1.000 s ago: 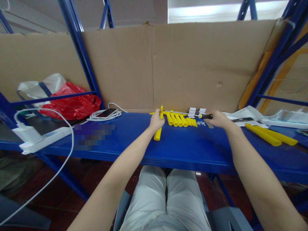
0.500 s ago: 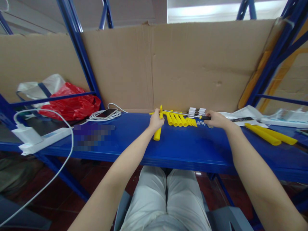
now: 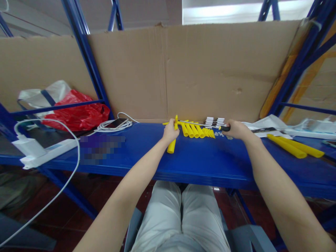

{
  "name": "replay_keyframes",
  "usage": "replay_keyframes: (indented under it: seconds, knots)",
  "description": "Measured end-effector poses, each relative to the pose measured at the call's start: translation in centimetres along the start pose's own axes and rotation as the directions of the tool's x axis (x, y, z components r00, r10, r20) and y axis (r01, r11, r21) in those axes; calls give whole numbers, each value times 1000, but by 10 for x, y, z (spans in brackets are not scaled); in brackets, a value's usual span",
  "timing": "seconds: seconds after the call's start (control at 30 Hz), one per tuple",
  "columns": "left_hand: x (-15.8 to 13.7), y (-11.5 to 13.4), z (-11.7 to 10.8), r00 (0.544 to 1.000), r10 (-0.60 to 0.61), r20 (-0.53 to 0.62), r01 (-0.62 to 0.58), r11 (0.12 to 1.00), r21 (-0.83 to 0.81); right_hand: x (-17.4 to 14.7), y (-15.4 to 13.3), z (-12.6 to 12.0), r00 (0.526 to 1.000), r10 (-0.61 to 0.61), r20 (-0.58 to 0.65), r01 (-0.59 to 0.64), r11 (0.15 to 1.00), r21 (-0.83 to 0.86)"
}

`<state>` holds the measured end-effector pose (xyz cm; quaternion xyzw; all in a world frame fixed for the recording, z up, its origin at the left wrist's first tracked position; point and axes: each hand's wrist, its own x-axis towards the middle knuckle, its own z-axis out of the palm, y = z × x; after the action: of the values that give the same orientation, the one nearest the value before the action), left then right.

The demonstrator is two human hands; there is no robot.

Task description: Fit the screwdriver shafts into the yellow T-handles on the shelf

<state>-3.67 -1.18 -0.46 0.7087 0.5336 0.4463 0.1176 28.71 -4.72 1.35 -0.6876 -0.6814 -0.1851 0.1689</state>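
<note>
My left hand is closed round a yellow tube that has a cross-piece near its far end, and it holds this upright above the blue shelf top. In my right hand is the black handle of a screwdriver. Its long metal shaft points left, and the tip reaches the yellow tube just beside my left hand. Under the shaft several yellow tubes lie in a row, with smaller yellow pieces at their right. Small screws lie near my right hand.
White-and-black packets stand against the cardboard panel. Two long yellow tubes lie on the right. A power strip, coiled white cable and red plastic bag are on the left. Blue posts frame the shelf.
My right hand and the screwdriver handle have shifted very slightly. My left hand and the yellow tube stay in nearly the same place.
</note>
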Motion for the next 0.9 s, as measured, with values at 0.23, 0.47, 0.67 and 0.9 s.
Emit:
replay_keyframes:
  seconds: [0.23,0.47,0.67,0.9]
  knots:
    - [-1,0,0,1000,-1,7,1,1000,1,-4,-8,-10,992,52,111,-60,996,70]
    - [-2,1,-1,1000,-9,19,9,1000,3,-9,-16,-20,974,30,222,-65,987,150]
    - [-1,-3,1,999,3,39,-3,1000,-10,-3,-6,-8,993,22,117,-30,997,65]
    - [3,-8,4,998,27,53,-24,999,-41,-3,-4,-8,990,13,140,-25,996,90]
